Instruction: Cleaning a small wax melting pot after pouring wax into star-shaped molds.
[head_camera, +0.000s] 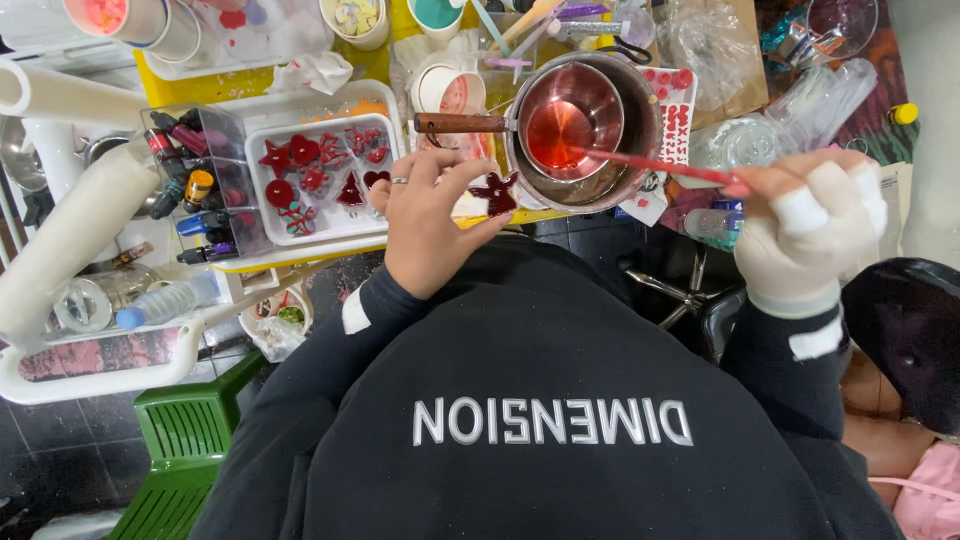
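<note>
Cluttered craft table (300, 82), yellow covering showing in strips under white trays. Dark tiled floor below; a green plastic stool (180, 450) at the person's left, a black chair seat at the right. White paper rolls lie along the left edge beside a clear organiser of small dye bottles (195, 190). Cups of coloured material line the far edge.

White tray (320, 170) holds a set of dark red moulded shapes: star, tree, hearts, rounds.

Left hand (425, 225), bare, ring on one finger, pinches a dark red angel-shaped piece (497, 192) between thumb and fingertips, just above the table edge and just left of the pan.

Metal saucepan (585, 125) with wooden handle, a smaller copper-toned cup nested inside holding red liquid.

Right hand (810, 225), in a white glove, is closed around a thin red stick (650, 165); the stick's far tip reaches into the red liquid. Angel piece and stick are apart.
</note>
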